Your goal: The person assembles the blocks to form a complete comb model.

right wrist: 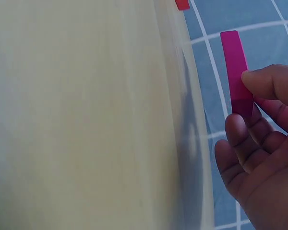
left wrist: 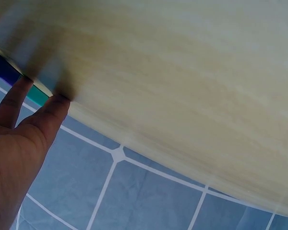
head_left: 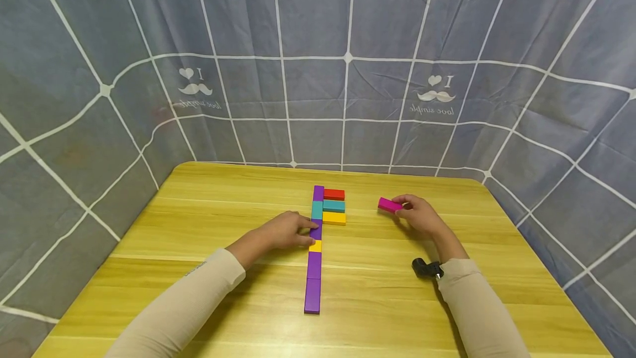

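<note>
In the head view my right hand (head_left: 419, 215) pinches a magenta block (head_left: 390, 205) by one end, right of the other blocks. The right wrist view shows the thumb and fingers on that block (right wrist: 235, 67). My left hand (head_left: 288, 230) touches a line of blocks from the left, its fingertips by a purple block (head_left: 316, 231) and a yellow block (head_left: 315, 246). A teal block (head_left: 317, 210) and another purple block (head_left: 318, 193) continue the line away from me. Closer to me lie two more purple blocks, the nearest (head_left: 312, 296) at the line's end.
Right of the line, side by side, lie a red block (head_left: 334, 194), a second teal block (head_left: 334, 206) and a second yellow block (head_left: 334, 218). A grey gridded curtain (head_left: 318, 87) surrounds the far sides of the wooden table (head_left: 382, 291). A black device (head_left: 426, 268) sits at the right wrist.
</note>
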The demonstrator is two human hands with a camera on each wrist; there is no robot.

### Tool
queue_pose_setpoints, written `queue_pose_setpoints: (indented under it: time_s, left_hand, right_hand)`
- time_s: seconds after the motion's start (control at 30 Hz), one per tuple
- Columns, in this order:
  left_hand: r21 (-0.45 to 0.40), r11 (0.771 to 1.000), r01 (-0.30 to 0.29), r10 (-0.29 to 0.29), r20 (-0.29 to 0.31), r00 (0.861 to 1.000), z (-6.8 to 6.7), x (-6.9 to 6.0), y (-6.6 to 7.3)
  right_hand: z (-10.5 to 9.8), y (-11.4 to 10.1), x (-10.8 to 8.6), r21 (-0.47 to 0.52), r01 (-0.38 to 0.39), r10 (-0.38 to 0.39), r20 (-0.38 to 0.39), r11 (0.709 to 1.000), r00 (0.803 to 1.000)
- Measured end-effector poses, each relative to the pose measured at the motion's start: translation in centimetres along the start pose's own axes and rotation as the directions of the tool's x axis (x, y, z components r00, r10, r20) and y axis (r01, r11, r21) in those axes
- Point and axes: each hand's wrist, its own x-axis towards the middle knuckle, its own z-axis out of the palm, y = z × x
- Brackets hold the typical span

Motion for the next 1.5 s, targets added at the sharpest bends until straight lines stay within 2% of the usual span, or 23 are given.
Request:
queue_pose_setpoints:
  time_s: [0.17,0.43,0.7,0.9,1.23,1.5]
  left_hand:
    - [0.002,1.0,-0.005,0.005,-0.004,1.0,-0.1,0.0,0.1]
    - [-0.003,1.0,-0.021,0.021,-0.01,1.0,0.0,0.0,0.0]
    - [-0.014,1.0,-0.005,0.005,-0.009,1.0,-0.1,0.0,0.1]
    - [-0.013,1.0,-0.005,0.005,-0.007,1.0,-0.2,0.0,0.0]
    - [-0.01,1.0,-0.004,0.004,-0.008,1.0,-0.1,0.1,0.0]
    - [-0.013,1.0,-0.005,0.005,-0.009,1.0,-0.1,0.2,-0.1]
  right_hand:
    - [0.6,-0.9,-0.4,0.006,0.027,-0.028,0.029,1.0,0.999]
    - [1.6,-2.4,-1.1,0.008,0.114,-0.115,0.053,0.993,0.992]
    - [2.7,-3.8,-1.6,0.045,0.164,-0.167,0.089,0.986,0.982]
    - [3.8,-4.8,-1.8,0.097,0.139,-0.153,0.154,0.986,0.976]
    - [5.6,-6.3,-1.6,0.022,0.213,-0.213,0.201,0.977,0.956]
    - [7.0,-7.1,-1.4,-0.046,0.228,-0.211,0.234,0.973,0.949]
